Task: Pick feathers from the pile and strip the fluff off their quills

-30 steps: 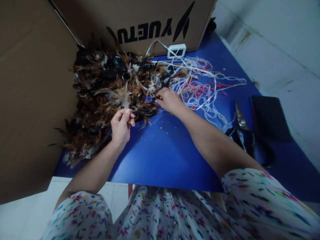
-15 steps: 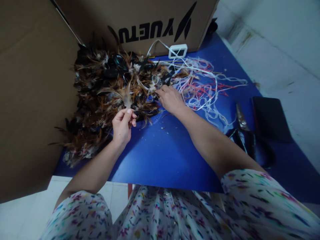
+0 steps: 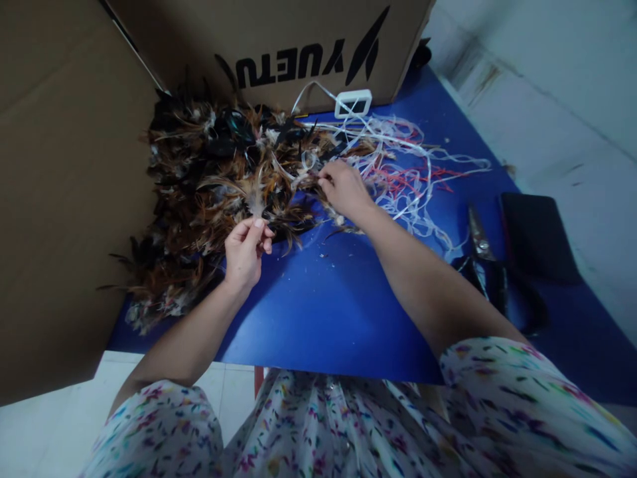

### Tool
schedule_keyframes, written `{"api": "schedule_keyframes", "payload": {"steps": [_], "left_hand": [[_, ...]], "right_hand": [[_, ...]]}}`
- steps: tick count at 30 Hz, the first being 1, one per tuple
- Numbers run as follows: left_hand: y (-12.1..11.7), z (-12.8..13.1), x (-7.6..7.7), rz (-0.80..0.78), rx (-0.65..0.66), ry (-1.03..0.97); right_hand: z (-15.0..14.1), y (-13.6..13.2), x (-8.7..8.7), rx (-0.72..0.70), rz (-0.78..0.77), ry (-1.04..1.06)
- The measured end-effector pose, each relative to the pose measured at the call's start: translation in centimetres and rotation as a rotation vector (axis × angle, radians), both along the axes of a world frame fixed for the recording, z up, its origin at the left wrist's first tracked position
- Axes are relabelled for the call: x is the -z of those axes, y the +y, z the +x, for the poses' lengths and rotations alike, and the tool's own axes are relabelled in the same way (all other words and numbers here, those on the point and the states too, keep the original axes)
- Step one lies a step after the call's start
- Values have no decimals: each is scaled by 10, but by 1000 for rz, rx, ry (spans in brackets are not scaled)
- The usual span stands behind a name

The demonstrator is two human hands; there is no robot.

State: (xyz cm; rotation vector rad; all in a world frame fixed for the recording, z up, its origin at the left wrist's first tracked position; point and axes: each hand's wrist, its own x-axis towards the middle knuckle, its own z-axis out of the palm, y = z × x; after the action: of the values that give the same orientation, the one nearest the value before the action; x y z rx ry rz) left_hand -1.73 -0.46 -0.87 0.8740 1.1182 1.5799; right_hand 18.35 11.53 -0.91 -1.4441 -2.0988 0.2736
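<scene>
Pinched between the thumb and fingers of my left hand (image 3: 245, 249) is a pale, fluffy feather (image 3: 256, 199), tip pointing away from me. Behind it spreads a large pile of brown and black feathers (image 3: 194, 192) on the blue table (image 3: 318, 305). My right hand (image 3: 346, 189) is at the right edge of that pile, its fingertips drawn together against the feathers. What those fingertips grip, if anything, is too small to make out. Just right of this hand lies a tangle of white and red strings (image 3: 411, 172).
A cardboard box (image 3: 298, 40) with upside-down lettering stands at the back, and a cardboard panel (image 3: 54, 199) on the left. A small white display device (image 3: 353, 104) leans there. Black-handled scissors (image 3: 480, 242) and a dark flat case (image 3: 540, 236) lie right.
My right hand has shifted slightly to the right and away from me, with its fingers drawn in more. Some feathers now show below it. The left hand has stayed nearly still with its feather.
</scene>
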Motion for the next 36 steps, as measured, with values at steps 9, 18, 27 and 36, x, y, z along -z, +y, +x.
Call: {"api": "schedule_keyframes", "payload": {"steps": [9,18,27,36], "left_hand": [[-1,0,0,2,11,-13],[0,0,0,4,14,-10],[0,-1,2,3,20,-10],[0,-1,4,15,25,5]], "right_hand": [[12,29,6,20,-177,595],[9,19,-8,-28,-372,940],[9,6,-29,-39,-446,1063],[9,3,-31,-79,-455,1048]]}}
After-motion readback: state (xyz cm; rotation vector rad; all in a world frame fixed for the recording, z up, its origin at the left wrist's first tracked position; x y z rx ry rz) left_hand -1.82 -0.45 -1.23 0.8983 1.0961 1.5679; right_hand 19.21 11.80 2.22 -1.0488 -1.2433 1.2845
